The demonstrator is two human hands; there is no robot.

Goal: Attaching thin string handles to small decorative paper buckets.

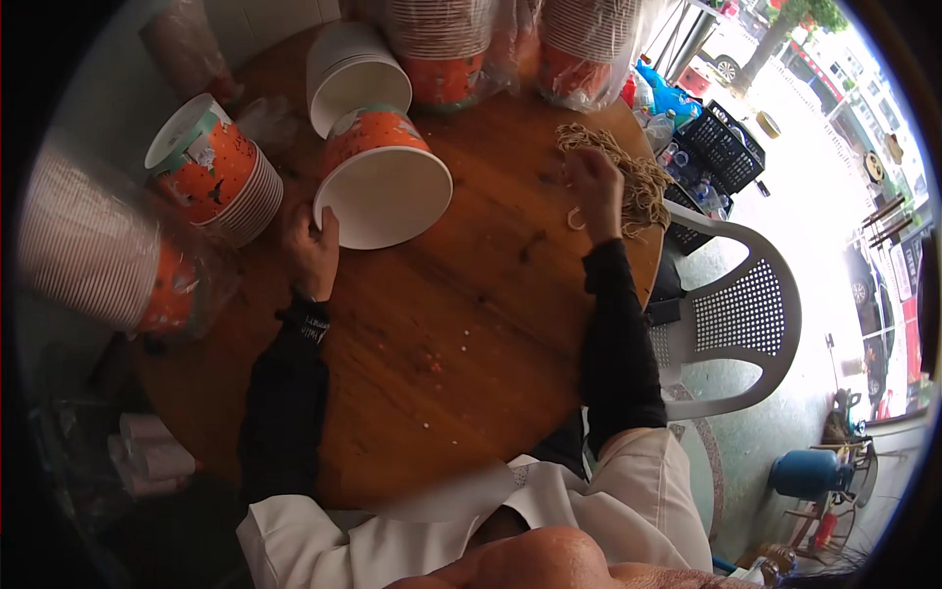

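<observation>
Over wood (491, 334), left fingers (330, 226) gripping flared tub (388, 196), right fingers (585, 165), closure unclear, tangled bands (641, 187)

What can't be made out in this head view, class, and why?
Head view:
Tilted orange bucket: outer base faces away.
Right hand: too small and blurred to tell what, if anything, it pinches.
Wrapped bucket stack, top centre: cut off by the upper edge.
White specks on the table: too small to identify.
</observation>
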